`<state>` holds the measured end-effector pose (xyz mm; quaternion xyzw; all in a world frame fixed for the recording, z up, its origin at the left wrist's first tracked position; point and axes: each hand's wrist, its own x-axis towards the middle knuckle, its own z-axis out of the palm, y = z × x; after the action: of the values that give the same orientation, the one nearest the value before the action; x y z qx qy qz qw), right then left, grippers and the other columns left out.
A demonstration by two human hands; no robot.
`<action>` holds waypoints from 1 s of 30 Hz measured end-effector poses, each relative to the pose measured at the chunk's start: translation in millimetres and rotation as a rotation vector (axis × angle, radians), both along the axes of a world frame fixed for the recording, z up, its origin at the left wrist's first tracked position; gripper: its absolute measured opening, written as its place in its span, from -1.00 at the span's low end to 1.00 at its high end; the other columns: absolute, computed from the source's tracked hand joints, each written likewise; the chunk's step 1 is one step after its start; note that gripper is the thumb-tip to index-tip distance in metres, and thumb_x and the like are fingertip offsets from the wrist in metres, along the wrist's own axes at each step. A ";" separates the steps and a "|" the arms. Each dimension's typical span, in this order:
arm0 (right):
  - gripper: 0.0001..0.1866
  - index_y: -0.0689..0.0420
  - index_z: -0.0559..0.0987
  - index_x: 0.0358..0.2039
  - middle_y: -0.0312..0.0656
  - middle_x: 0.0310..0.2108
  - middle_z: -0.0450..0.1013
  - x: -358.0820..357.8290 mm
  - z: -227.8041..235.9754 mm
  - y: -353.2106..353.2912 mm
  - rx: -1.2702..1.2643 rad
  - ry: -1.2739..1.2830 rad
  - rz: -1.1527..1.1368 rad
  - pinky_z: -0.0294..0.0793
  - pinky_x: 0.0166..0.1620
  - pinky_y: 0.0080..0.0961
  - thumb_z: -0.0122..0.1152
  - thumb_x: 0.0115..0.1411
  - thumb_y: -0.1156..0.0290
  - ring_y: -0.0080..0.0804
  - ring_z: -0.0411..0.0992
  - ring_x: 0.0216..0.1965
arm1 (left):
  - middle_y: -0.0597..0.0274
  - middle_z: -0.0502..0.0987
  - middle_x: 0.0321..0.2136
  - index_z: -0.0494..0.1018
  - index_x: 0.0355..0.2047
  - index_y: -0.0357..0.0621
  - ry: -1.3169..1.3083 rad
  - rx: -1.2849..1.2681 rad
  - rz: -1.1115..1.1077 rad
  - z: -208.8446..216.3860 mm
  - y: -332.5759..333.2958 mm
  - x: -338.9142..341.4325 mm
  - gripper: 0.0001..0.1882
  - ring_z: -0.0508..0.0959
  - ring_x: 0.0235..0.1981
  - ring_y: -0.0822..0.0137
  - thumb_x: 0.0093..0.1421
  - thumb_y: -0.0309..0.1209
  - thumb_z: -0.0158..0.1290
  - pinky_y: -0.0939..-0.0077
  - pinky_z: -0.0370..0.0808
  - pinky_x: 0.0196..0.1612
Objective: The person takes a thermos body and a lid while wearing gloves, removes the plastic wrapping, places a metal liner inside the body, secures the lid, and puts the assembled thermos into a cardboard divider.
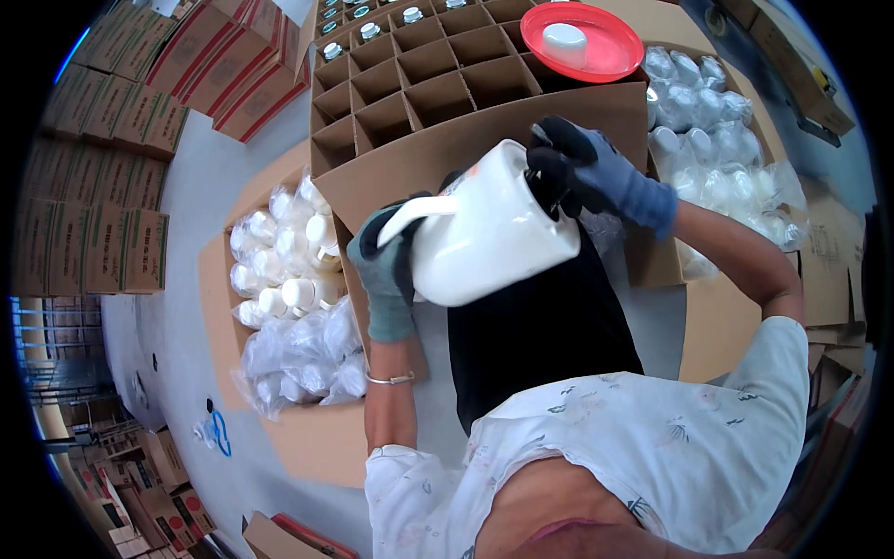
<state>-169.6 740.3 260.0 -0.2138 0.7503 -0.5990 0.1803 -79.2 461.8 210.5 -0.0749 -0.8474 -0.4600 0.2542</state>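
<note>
A white plastic jug with a curved handle is held tilted in front of my body. Wrapped round its handle side is my left hand, in a grey-green glove with dark fingers. My right hand, in a blue glove with dark fingers, is closed at the jug's right end, beside a dark opening. Whether those fingers pinch something or only grip the edge is hidden. Beyond the jug stands a tall carton with cardboard dividers and several capped bottles in its far cells.
On the carton's far right corner rests a red round dish holding a white cap-like piece. Opened boxes of plastic-wrapped white bottles stand left and right. Stacked cartons line the far left. A blue loop lies on the floor.
</note>
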 end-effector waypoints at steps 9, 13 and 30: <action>-0.70 0.11 0.51 -0.06 -0.22 -0.24 0.55 -47.1 -54.7 30.2 0.090 -0.175 0.303 0.42 -0.36 -0.56 0.12 0.17 0.44 -0.52 0.48 -0.40 | 0.18 0.56 -0.15 0.55 -0.31 -0.04 0.356 -0.647 -0.266 73.8 40.8 -10.6 -0.74 0.53 -0.05 0.08 -0.09 -0.50 0.13 0.15 0.40 0.13; -0.65 0.11 0.52 -0.18 -0.32 -0.47 0.50 -89.3 -4.5 35.4 -0.128 -0.205 -0.126 0.33 -0.58 -0.77 0.02 0.30 0.08 -0.66 0.42 -0.59 | 0.18 0.59 -0.30 0.53 -0.20 -0.27 -0.058 0.223 0.146 5.0 -15.6 -14.8 -0.78 0.56 -0.25 0.34 0.16 -0.49 0.04 0.45 0.48 -0.12; -0.34 0.02 0.42 0.07 -0.09 -0.05 0.44 -20.2 52.7 -4.2 0.136 0.965 0.695 0.49 -0.07 -0.31 0.29 -0.15 0.46 -0.01 0.44 -0.08 | 0.15 0.55 -0.22 0.47 -0.08 -0.29 -0.381 0.343 -0.271 -40.8 -12.1 3.4 -0.66 0.50 -0.20 0.35 0.27 -0.30 -0.03 0.48 0.44 -0.10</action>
<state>-189.8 736.1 312.7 -0.6825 0.6702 -0.2911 0.0178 -75.8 449.6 169.6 -0.0553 -0.7722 -0.6320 0.0356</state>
